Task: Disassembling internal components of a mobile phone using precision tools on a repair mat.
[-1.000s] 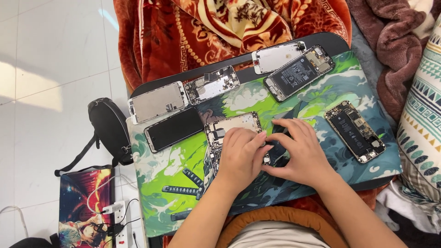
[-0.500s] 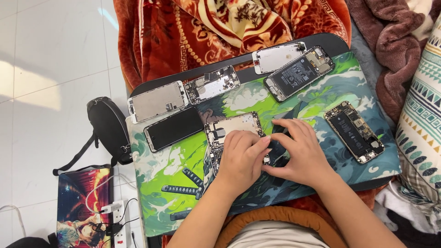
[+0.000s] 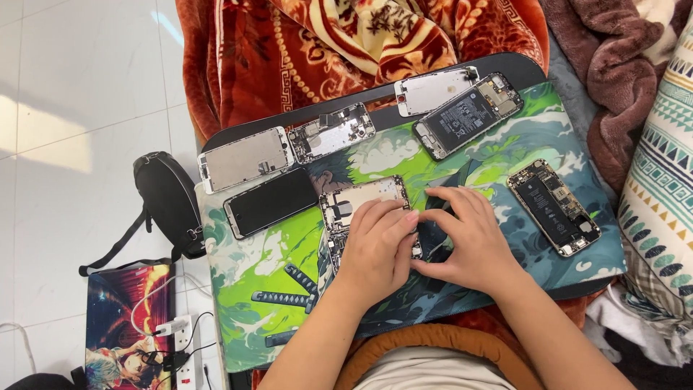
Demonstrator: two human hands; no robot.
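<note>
Currently your left hand (image 3: 375, 249) lies flat on the opened phone chassis (image 3: 361, 206) at mat (image 3: 245, 267) centre: silver frame, exposed boards, gripping nothing. Your right hand (image 3: 473, 242) rests just beside it, fingertips pinched near its edge; what they hold, you cannot tell.

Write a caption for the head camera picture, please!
Both hands work on an opened phone atop a green mat.
</note>
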